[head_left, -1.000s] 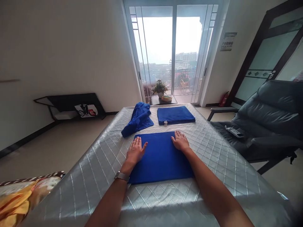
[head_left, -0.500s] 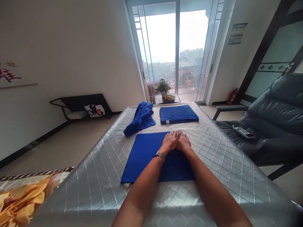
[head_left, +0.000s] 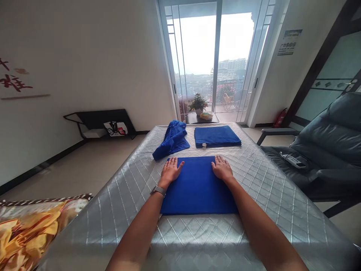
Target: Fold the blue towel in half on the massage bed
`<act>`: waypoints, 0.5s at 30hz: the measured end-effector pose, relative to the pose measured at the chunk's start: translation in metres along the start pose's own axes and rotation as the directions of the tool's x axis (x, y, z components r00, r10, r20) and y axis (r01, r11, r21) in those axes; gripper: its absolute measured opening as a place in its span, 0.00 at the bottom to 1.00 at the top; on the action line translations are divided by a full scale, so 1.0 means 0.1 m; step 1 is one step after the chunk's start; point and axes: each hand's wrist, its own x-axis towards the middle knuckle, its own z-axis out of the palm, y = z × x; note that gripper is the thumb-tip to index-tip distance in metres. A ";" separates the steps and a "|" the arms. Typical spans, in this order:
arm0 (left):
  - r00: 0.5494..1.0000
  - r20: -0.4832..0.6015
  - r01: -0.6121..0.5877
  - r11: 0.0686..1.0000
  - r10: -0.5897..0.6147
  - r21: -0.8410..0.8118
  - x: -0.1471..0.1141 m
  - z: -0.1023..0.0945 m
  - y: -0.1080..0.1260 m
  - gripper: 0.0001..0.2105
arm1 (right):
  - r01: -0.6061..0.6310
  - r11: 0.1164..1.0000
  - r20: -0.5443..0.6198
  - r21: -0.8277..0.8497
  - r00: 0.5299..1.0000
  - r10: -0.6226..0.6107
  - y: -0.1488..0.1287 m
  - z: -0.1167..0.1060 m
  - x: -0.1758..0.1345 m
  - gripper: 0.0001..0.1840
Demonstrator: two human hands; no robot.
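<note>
I see both bare forearms reaching forward from the bottom edge of the view, roughly parallel and a little apart. My left hand [head_left: 170,172] lies flat, palm down, fingers together and pointing ahead, thumb spread toward the middle. A slim grey watch band [head_left: 158,191] circles that wrist. My right hand [head_left: 222,169] lies flat too, palm down, fingers straight. Neither hand grips anything.

The left hand [head_left: 170,171] has slid from beside the right hand [head_left: 222,169] to the flat blue folded towel's [head_left: 197,190] left edge.
</note>
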 end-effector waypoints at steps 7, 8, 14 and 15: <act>0.998 -0.038 0.058 0.998 -0.059 -0.015 0.00 0.06 -0.21 0.40 | -0.008 0.999 0.015 -0.040 1.000 0.008 0.00 -0.01 0.01 0.37; 0.997 -0.039 0.059 0.998 -0.060 -0.017 0.01 0.07 -0.20 0.40 | -0.009 0.999 0.015 -0.045 1.000 0.009 0.00 -0.01 0.01 0.37; 0.998 -0.027 0.047 0.998 -0.048 -0.040 0.03 0.08 -0.20 0.41 | 0.001 0.997 0.049 -0.081 0.999 0.003 0.01 -0.03 0.03 0.37; 0.998 -0.029 0.047 0.998 -0.048 -0.042 0.03 0.08 -0.20 0.41 | 0.003 0.997 0.054 -0.081 0.999 0.001 0.02 -0.03 0.03 0.37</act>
